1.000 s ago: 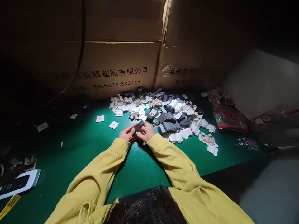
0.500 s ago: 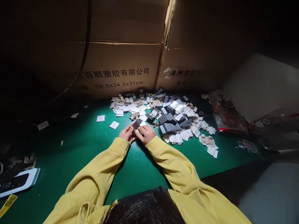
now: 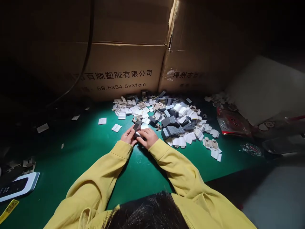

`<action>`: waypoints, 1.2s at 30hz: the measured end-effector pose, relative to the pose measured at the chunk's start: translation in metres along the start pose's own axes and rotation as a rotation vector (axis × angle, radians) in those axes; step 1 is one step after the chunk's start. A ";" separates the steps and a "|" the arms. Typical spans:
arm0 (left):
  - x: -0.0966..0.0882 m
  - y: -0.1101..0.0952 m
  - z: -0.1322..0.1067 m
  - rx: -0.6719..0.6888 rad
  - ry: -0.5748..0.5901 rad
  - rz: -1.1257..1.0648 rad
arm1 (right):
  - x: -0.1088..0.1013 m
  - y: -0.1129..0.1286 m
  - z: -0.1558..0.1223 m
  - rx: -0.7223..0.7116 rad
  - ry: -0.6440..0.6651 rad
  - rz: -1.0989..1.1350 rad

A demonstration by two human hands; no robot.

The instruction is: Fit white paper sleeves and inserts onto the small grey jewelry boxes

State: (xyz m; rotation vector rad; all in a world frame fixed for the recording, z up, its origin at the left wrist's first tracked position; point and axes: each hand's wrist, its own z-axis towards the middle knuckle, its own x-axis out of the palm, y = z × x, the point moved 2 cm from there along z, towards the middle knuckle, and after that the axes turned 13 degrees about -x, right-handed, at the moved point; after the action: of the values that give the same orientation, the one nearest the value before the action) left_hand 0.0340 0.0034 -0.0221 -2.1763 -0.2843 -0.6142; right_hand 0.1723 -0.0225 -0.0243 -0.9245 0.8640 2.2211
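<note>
My left hand (image 3: 128, 136) and my right hand (image 3: 147, 137) meet over the green table (image 3: 78, 152), both closed around a small dark grey box (image 3: 137, 126) that stands tilted between the fingertips. A bit of white card shows under my right fingers. Just beyond the hands lies a heap of small white cards and grey boxes (image 3: 171, 119). Yellow sleeves cover both arms.
Large cardboard cartons (image 3: 119, 63) wall the table's far edge. Two loose white cards (image 3: 102, 121) lie to the left of the heap. A phone in a white case (image 3: 16, 187) lies at the left edge. A red-printed plastic bag (image 3: 232, 122) sits at the right.
The grey box has been turned from lying slanted to standing more upright between my fingers, and it has shifted slightly left. The hands have stayed in place.
</note>
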 end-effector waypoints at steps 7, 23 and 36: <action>-0.003 0.000 0.006 0.019 0.001 0.023 | 0.000 0.012 0.000 0.031 0.062 -0.012; 0.011 0.004 -0.003 -0.101 0.176 0.134 | -0.026 -0.015 0.002 0.352 -0.260 0.369; 0.012 0.006 -0.010 -0.135 0.247 0.275 | -0.032 -0.011 0.002 0.370 -0.289 0.282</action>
State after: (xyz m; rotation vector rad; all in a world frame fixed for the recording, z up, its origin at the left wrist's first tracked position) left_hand 0.0435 -0.0084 -0.0144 -2.1873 0.1904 -0.7511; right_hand 0.1979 -0.0225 -0.0021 -0.3150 1.2676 2.2384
